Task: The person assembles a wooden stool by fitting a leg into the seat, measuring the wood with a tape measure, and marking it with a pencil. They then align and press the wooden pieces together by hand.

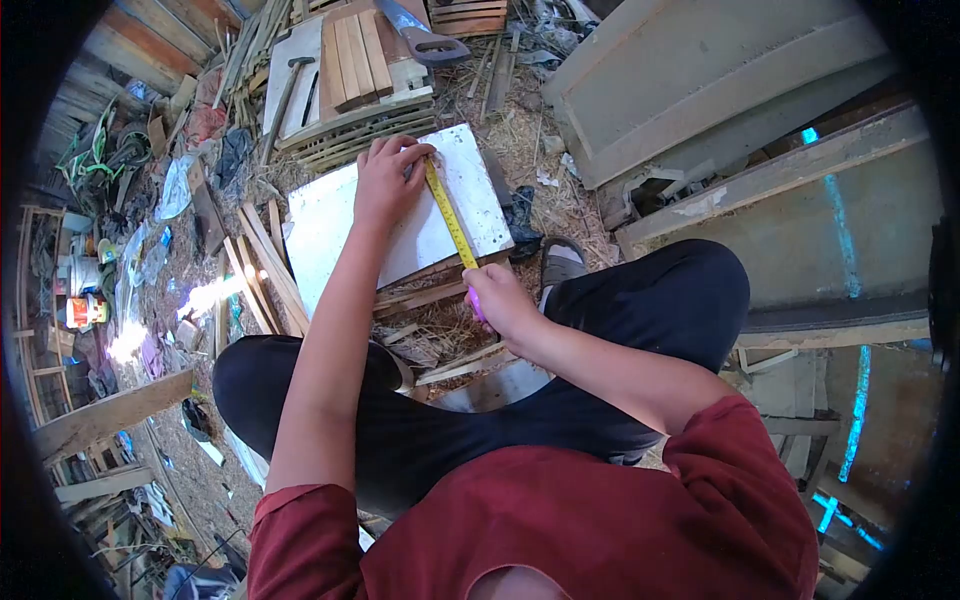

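A yellow tape measure (450,215) is drawn out across a white board (325,232) in front of me. My left hand (388,178) is closed at the tape's far end, its fingertips holding it near the board's far edge. Closer to my body, my right hand (502,303) grips the tape's case, of which a pink part shows below the fingers. The blade runs straight between both hands, slanting down to the right. The board's surface has small dark specks, and wood shows under its near edge.
Beyond the board, a hammer (287,105), a handsaw (425,38) and several wooden slats (355,58) lie on a stack of boards. Loose wood strips (262,275) lie to the left. Large panels (720,80) lean at the right. Straw and scraps cover the ground.
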